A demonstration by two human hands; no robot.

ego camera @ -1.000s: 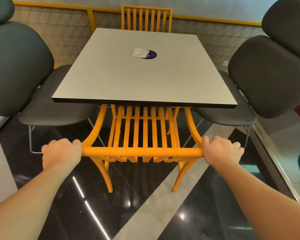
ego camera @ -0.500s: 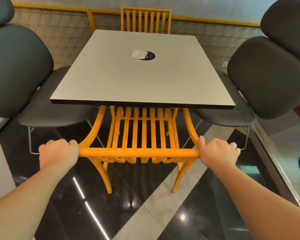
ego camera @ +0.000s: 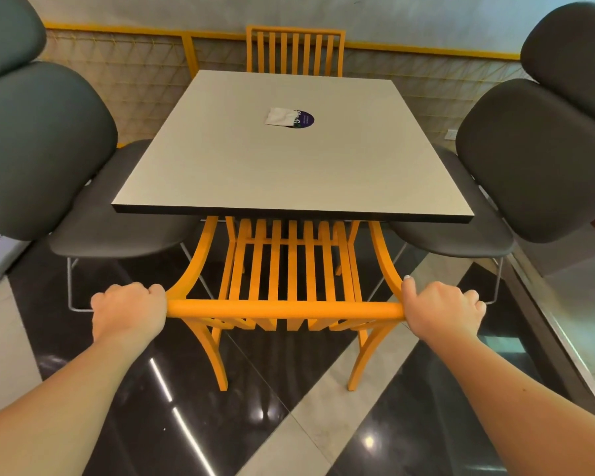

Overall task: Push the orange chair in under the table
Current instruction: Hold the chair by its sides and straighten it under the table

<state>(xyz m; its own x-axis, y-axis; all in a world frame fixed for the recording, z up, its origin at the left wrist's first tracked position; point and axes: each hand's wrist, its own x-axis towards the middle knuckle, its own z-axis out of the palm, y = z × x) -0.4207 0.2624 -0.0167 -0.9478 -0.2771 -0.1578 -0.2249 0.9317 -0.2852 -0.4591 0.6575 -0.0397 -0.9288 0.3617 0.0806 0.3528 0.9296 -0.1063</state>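
Note:
The orange chair (ego camera: 284,309) with a slatted back stands in front of me, its seat hidden beneath the near edge of the square grey table (ego camera: 289,173). My left hand (ego camera: 128,312) is closed around the left end of the chair's top rail. My right hand (ego camera: 442,312) grips the right end of the same rail. The two rear legs stand on the glossy dark floor just outside the table edge.
Dark padded chairs flank the table, one on the left (ego camera: 38,146) and one on the right (ego camera: 533,156). A second orange chair (ego camera: 294,51) stands at the far side against a yellow-railed wall. A white paper and purple round sticker (ego camera: 289,118) lie on the tabletop.
The chair's back rail and both hands have shifted slightly forward, toward the table edge. Both hands keep their grip on the rail.

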